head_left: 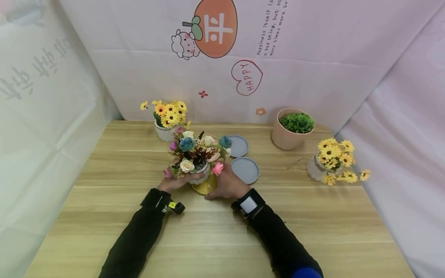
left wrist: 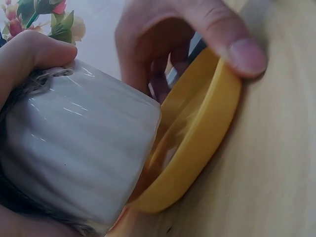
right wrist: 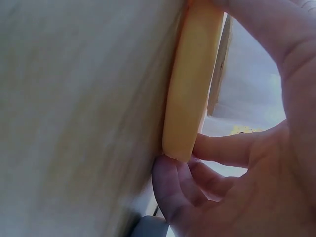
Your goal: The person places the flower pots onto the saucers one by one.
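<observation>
My left hand (head_left: 179,182) grips a white ribbed flowerpot (left wrist: 84,143) filled with artificial flowers (head_left: 198,150) in cream, blue and pink. A band of twine circles the pot near its upper edge. Below it, a yellow saucer (left wrist: 207,143) lies on the wooden table. My right hand (head_left: 227,183) holds this saucer by its rim, thumb on one side and fingers on the other, as the right wrist view shows. The pot's base overlaps the saucer's inside in the left wrist view; whether it touches the bottom I cannot tell.
Two grey saucers (head_left: 246,170) lie just right of the flowers. Pots of yellow flowers stand at the back left (head_left: 166,133) and at the right (head_left: 316,170). A beige pot (head_left: 286,137) with a green plant is at the back right, near the hanging cloth (head_left: 156,85).
</observation>
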`<state>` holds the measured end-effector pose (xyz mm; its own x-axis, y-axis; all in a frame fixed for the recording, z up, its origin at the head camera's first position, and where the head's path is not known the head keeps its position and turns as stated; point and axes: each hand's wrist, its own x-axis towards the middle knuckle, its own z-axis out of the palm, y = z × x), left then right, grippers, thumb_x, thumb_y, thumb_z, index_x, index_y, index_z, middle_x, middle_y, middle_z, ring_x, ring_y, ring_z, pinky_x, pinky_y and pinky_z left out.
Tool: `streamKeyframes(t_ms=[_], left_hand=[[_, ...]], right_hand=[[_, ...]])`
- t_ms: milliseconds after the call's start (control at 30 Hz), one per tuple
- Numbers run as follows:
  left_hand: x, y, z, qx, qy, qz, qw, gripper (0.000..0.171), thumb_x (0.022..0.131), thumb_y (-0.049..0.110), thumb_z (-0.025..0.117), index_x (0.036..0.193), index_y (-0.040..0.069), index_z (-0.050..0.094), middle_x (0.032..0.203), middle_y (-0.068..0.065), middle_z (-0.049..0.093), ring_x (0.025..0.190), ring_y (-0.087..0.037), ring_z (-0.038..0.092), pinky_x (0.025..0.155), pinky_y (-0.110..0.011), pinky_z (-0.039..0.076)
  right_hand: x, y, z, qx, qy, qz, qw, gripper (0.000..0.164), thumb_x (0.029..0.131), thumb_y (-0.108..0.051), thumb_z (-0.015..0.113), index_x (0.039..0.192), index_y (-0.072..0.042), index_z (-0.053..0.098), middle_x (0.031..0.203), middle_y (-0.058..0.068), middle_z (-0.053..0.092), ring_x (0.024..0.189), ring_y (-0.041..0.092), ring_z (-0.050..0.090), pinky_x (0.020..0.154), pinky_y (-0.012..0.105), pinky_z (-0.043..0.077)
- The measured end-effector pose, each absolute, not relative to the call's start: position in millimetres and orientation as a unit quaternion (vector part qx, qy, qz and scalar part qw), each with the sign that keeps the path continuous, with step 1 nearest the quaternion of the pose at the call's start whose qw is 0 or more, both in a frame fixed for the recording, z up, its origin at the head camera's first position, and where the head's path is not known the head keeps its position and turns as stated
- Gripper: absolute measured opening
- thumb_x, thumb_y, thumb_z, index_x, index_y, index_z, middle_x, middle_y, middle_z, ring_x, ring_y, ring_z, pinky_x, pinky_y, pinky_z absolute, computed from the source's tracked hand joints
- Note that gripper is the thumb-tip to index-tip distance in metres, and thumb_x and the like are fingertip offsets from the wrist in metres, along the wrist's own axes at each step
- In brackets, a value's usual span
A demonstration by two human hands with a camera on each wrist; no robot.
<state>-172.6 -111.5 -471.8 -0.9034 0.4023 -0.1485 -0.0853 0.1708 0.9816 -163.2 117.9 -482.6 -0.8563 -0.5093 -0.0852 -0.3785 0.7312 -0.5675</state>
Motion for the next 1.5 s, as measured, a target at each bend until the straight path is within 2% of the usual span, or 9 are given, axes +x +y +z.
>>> streamKeyframes(t_ms=[133,233,467,633,733,933,1167,1400,1500], left_hand=[[-170,-105,-474,0.132,0.733,0.641,0.185,0.099,0.089,0.034,0.083,0.167,0.015,0.026,0.171,-0.009,0.035,0.161,-0.032,0.029,0.134,-0.054,0.017],[-167,-100,-475,0.147,0.721,0.651,0.185,0.1,0.088,0.034,0.084,0.167,0.015,0.026,0.17,-0.008,0.036,0.16,-0.032,0.03,0.134,-0.054,0.018],[-163,-93,-478,0.164,0.712,0.662,0.168,0.099,0.086,0.033,0.086,0.165,0.017,0.03,0.167,-0.008,0.041,0.158,-0.031,0.035,0.133,-0.053,0.023],[-162,-92,-481,0.164,0.713,0.658,0.177,0.1,0.085,0.036,0.086,0.166,0.015,0.029,0.168,-0.009,0.04,0.158,-0.032,0.034,0.133,-0.054,0.023],[-162,-90,-482,0.17,0.709,0.663,0.173,0.104,0.084,0.033,0.087,0.166,0.013,0.027,0.167,-0.012,0.04,0.158,-0.034,0.034,0.133,-0.054,0.023],[-161,-90,-485,0.175,0.716,0.656,0.16,0.107,0.083,0.027,0.089,0.167,0.014,0.025,0.168,-0.011,0.039,0.158,-0.034,0.033,0.133,-0.054,0.021],[-162,-87,-488,0.186,0.721,0.653,0.139,0.099,0.083,0.023,0.089,0.164,0.014,0.033,0.163,-0.01,0.046,0.155,-0.032,0.039,0.131,-0.054,0.027],[-153,-86,-487,0.173,0.735,0.644,0.124,0.09,0.086,0.018,0.085,0.163,0.017,0.037,0.161,-0.006,0.05,0.152,-0.029,0.044,0.13,-0.053,0.03],[-145,-83,-487,0.134,0.745,0.64,0.132,0.085,0.088,0.021,0.084,0.16,0.016,0.039,0.16,-0.006,0.051,0.151,-0.027,0.045,0.128,-0.049,0.032]], right_hand=[[-163,119,-483,-0.227,0.911,-0.318,0.132,0.115,0.069,-0.039,0.1,0.159,-0.002,0.039,0.164,0.025,0.035,0.156,0.042,0.026,0.127,0.055,0.035],[-161,120,-483,-0.21,0.903,-0.347,0.145,0.121,0.069,-0.038,0.1,0.16,0.003,0.032,0.164,0.027,0.028,0.155,0.044,0.026,0.125,0.057,0.038],[-161,124,-482,-0.204,0.881,-0.397,0.159,0.133,0.069,-0.034,0.101,0.167,-0.002,0.016,0.173,0.025,0.019,0.16,0.039,0.026,0.128,0.055,0.035],[-163,126,-481,-0.238,0.87,-0.408,0.143,0.133,0.069,-0.03,0.101,0.169,-0.005,0.015,0.175,0.02,0.02,0.161,0.037,0.024,0.13,0.054,0.031],[-166,127,-482,-0.27,0.855,-0.425,0.126,0.125,0.068,-0.025,0.101,0.167,-0.014,0.025,0.171,0.008,0.034,0.158,0.031,0.033,0.13,0.048,0.033],[-167,130,-482,-0.269,0.842,-0.441,0.151,0.106,0.072,-0.022,0.099,0.16,-0.014,0.041,0.163,0.005,0.048,0.152,0.028,0.043,0.127,0.049,0.037],[-169,130,-480,-0.275,0.832,-0.458,0.15,0.106,0.071,-0.019,0.1,0.16,-0.015,0.041,0.163,0.001,0.047,0.154,0.023,0.04,0.132,0.047,0.03],[-163,132,-474,-0.282,0.814,-0.49,0.131,0.074,0.072,-0.013,0.098,0.137,-0.018,0.066,0.146,-0.005,0.063,0.14,0.016,0.055,0.122,0.041,0.044],[-159,130,-471,-0.282,0.822,-0.481,0.117,0.074,0.072,-0.014,0.098,0.139,-0.017,0.065,0.147,-0.003,0.064,0.139,0.018,0.056,0.12,0.041,0.046]])
